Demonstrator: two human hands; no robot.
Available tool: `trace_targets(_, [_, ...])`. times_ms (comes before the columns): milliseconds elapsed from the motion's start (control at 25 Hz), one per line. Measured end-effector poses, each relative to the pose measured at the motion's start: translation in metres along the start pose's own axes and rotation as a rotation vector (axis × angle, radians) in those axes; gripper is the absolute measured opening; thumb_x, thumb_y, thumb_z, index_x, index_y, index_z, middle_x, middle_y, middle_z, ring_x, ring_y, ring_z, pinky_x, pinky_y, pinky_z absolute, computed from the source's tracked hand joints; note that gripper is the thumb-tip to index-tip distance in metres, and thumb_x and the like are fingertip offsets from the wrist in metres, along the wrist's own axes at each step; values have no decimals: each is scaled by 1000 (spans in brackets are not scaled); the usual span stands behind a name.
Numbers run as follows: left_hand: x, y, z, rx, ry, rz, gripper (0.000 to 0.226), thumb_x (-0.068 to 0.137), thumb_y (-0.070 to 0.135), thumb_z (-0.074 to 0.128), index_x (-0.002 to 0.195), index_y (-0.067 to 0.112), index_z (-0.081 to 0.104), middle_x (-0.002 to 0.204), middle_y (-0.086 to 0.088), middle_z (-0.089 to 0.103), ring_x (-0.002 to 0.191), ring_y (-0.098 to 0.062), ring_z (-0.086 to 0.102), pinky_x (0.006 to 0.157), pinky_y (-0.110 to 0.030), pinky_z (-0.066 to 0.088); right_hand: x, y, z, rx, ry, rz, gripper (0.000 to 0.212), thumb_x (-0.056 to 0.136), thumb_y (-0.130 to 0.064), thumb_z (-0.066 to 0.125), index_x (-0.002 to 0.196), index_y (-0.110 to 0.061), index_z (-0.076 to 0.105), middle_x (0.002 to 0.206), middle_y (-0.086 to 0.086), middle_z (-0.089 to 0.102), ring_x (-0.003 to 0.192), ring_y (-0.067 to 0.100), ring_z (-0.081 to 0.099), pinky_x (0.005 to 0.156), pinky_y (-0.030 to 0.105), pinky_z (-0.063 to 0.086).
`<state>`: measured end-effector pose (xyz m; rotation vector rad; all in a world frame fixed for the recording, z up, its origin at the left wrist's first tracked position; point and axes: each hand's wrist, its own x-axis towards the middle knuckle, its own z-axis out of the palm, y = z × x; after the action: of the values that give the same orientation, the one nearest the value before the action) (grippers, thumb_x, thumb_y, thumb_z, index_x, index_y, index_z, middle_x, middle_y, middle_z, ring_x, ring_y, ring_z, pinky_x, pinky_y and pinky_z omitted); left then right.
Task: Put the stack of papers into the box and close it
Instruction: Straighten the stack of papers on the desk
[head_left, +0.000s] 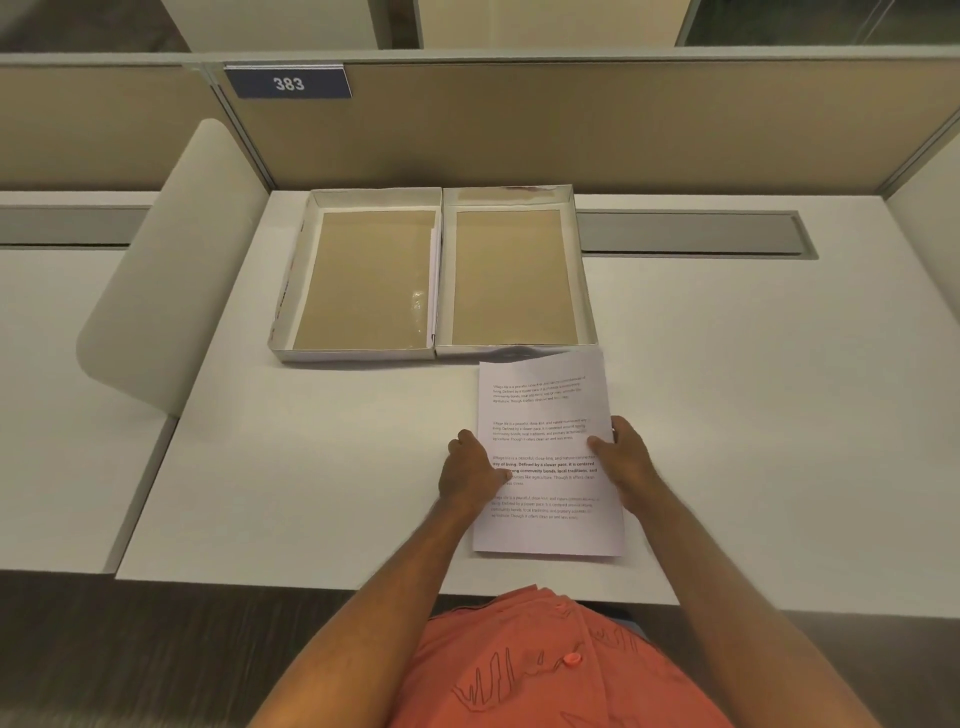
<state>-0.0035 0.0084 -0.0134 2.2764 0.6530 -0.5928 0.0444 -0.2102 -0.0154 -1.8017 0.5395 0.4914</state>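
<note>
A stack of printed white papers (545, 410) lies on the white desk, its far edge just in front of the right tray. My left hand (470, 467) grips the stack's left edge with the thumb on top. My right hand (623, 462) holds the right edge the same way. Behind the stack lies the opened box as two shallow white trays with brown bottoms, side by side: the left half (291, 322) and the right half (584, 291). Both halves hold nothing.
The white desk (311, 493) is bounded at the back by a beige partition (571, 130) with a blue sign reading 383. A grey cable slot (696, 234) runs behind the box on the right. A curved white divider (171, 270) stands at the left.
</note>
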Motion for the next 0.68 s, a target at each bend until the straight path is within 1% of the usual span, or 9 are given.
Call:
trace_targets(160, [4,-13,-1,-113,32,36,65,75,31,87,121,8,47,125,-9,57,105,-25,62,82,-36,53,-23,-1,-2,-54,-25,-167,24,99,-11,53,120,-20,58,118,3,70,104,25,70,92,48,59])
trace_targets(240, [6,-20,-5,-326,47,24,70,77,29,87,130,9,46,129,-11,57,107,-21,60,84,-34,51,-34,-6,-7,-1,-41,-194,24,99,-12,53,119,-23,59,116,1,71,102,23,72,90,46,60])
trace_targets(280, [5,-19,-11,-493,27,-5,80,79,27,87,140,10,39,133,-10,54,112,-22,57,87,-35,49,-40,-9,-10,33,-54,-205,23,100,-12,54,119,-24,60,115,1,72,100,22,73,87,44,62])
trace_targets(360, [1,-16,-27,-823,-109,-31,99,83,24,84,156,17,16,136,-8,54,120,-24,58,93,-41,49,-52,-16,-15,94,-93,-241,22,101,-11,55,119,-23,59,114,0,73,96,19,75,80,35,62])
trace_targets(400, [2,-14,-35,-927,-195,-14,99,86,20,81,158,21,13,135,-7,58,122,-27,61,96,-44,52,-58,-19,-17,118,-109,-258,22,101,-11,55,120,-22,59,114,0,74,95,18,75,78,32,62])
trace_targets(440, [1,-10,-44,-983,-278,24,90,89,16,77,158,18,20,134,-8,64,122,-30,64,96,-46,54,-63,-21,-19,136,-123,-273,22,101,-11,56,120,-22,59,114,-1,74,97,17,75,79,32,61])
trace_targets(520, [-3,0,-59,-1001,-370,136,59,93,10,70,147,12,45,131,-11,70,126,-37,63,99,-46,55,-71,-27,-23,164,-143,-300,23,101,-12,57,121,-22,60,114,-3,74,101,19,74,83,34,60])
trace_targets(600, [-13,10,-70,-993,-351,226,44,95,8,66,138,9,57,132,-13,70,127,-37,62,101,-44,54,-78,-34,-29,213,-142,-322,23,100,-11,58,121,-20,61,113,-5,75,104,16,72,83,31,59])
trace_targets(680, [-25,20,-77,-997,-306,330,39,96,5,64,134,8,59,131,-12,70,123,-30,65,101,-39,52,-85,-43,-34,281,-128,-354,28,99,-5,58,122,-20,61,112,-7,75,104,11,71,82,25,57])
